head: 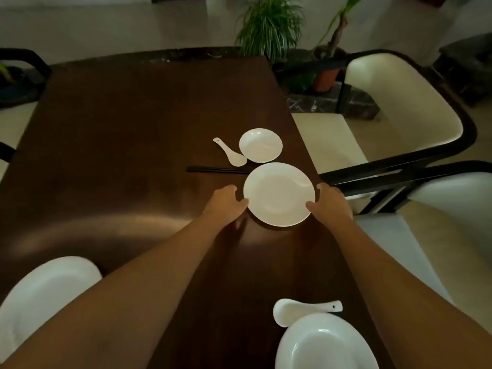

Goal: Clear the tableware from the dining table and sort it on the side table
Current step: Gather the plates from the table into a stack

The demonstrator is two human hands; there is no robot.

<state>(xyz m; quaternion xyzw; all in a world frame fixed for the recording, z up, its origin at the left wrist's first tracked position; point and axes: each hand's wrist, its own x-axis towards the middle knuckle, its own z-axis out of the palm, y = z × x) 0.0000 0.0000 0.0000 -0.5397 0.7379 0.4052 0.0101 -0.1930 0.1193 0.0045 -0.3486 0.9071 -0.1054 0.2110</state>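
Plate (278,194) lies flat on the tabletop (127,145), w/ bowl (260,145), spoon (231,153) and chopsticks (217,170) just beyond it. Left hand (226,202) and right hand (331,202) sit at opposite rims, fingers touching the edge — not clearly clamped yet. Glazed ceramic prob. stiff, slick, breakable, fairly light; best taken under the rim both sides.

No readable text, label or number appears anywhere.

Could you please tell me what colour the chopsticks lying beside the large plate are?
The chopsticks are black, best seen in the head view.
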